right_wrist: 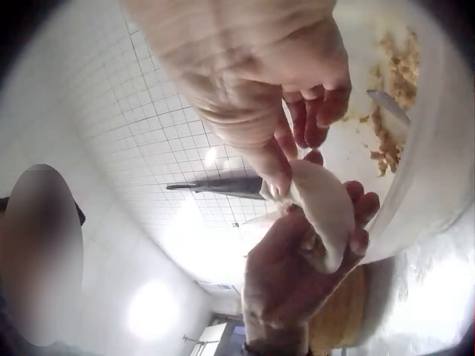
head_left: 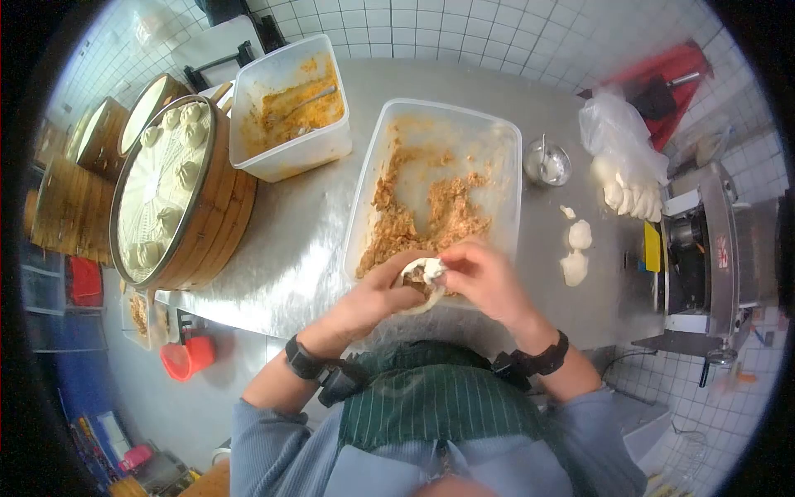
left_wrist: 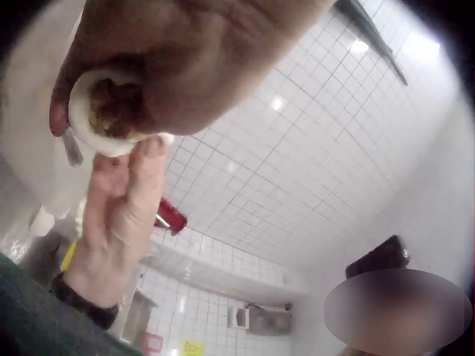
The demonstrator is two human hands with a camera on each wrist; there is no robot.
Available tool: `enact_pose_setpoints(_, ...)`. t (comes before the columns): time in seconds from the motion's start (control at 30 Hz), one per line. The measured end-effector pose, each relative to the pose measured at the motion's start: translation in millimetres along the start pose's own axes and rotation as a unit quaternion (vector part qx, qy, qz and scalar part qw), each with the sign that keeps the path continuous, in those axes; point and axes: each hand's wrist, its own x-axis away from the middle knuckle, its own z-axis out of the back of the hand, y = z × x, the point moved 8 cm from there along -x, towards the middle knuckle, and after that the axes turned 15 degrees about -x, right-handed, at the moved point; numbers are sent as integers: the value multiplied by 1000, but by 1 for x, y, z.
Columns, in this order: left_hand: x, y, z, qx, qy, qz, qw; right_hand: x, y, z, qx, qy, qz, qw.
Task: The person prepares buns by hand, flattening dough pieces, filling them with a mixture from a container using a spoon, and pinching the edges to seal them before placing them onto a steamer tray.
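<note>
A round white dough wrapper point(head_left: 422, 282) with brown filling in it lies cupped in my left hand point(head_left: 383, 296), just over the near rim of the clear filling tub point(head_left: 507, 199). My right hand point(head_left: 480, 277) pinches the wrapper's edge between thumb and forefinger. In the left wrist view the wrapper point(left_wrist: 104, 111) shows its meat centre, with the right hand's fingers point(left_wrist: 122, 200) at its rim. The right wrist view shows the dough point(right_wrist: 326, 211) folded over the left hand's fingers point(right_wrist: 360, 219), the right hand point(right_wrist: 278, 159) pulling its edge.
A bamboo steamer point(head_left: 170, 195) with several formed buns stands at the left, a second tub of orange filling point(head_left: 290, 103) behind it. Dough pieces point(head_left: 575, 253), a small metal bowl point(head_left: 548, 161) and a bag of dough point(head_left: 625, 161) lie right. A machine point(head_left: 704, 248) stands far right.
</note>
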Motion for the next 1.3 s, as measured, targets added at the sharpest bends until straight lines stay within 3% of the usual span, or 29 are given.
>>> enact_pose_setpoints(0.03, 3, 4, 1, -1, 0, 1, 1000, 1, -1, 1, -1, 1, 0, 1000)
enact_pose_setpoints(0.1, 7, 1, 2, 240, 15, 84, 967, 2, -4, 7, -27, 18, -7, 999)
enact_pose_setpoints(0.23, 0, -13, 2, 129, 30, 79, 988, -3, -22, 0, 35, 27, 7, 999)
enact_pose_setpoints(0.3, -2, -7, 6, -64, 58, 19, 996, -1, -31, -11, 152, -51, 88, 983)
enact_pose_setpoints(0.37, 0, -3, 4, -95, 32, 39, 994, 0, -32, -14, 144, -56, 87, 984)
enact_pose_setpoints(0.43, -2, -3, 1, -139, -4, 26, 990, -4, -27, -9, 95, -9, 31, 995)
enact_pose_setpoints(0.57, -1, 0, 9, -62, 17, 6, 998, -3, -19, -8, 90, -39, 46, 994)
enact_pose_setpoints(0.63, 2, -4, 12, 155, 39, 52, 986, -3, -8, 6, 33, 11, 0, 999)
enact_pose_setpoints(0.7, 0, -3, 10, 144, 46, 39, 988, -6, -12, 4, 34, 28, 14, 999)
enact_pose_setpoints(0.77, 1, -3, 13, 16, 78, 53, 995, -6, -18, 4, 35, 42, 25, 998)
enact_pose_setpoints(0.83, 0, -3, 9, -41, 51, 48, 997, -4, -36, -11, 140, -37, 109, 983)
enact_pose_setpoints(0.87, 0, -3, 5, -97, 21, 44, 994, -4, -39, -12, 131, -36, 102, 985)
enact_pose_setpoints(1.0, -5, -5, 1, -92, -15, 11, 996, -10, -38, -8, 104, 12, 58, 993)
enact_pose_setpoints(1.07, -5, -10, 6, 52, 22, 57, 997, -9, -31, -13, 108, -36, 85, 990)
enact_pose_setpoints(1.1, -5, -7, 5, 51, 21, 58, 997, -9, -30, -12, 108, -35, 85, 990)
enact_pose_setpoints(1.17, -2, -5, 12, 170, 82, 55, 980, -8, -23, -2, 89, 9, 43, 995)
enact_pose_setpoints(1.3, -4, -3, 12, 20, 100, 39, 994, -10, -35, -2, 151, 38, 77, 985)
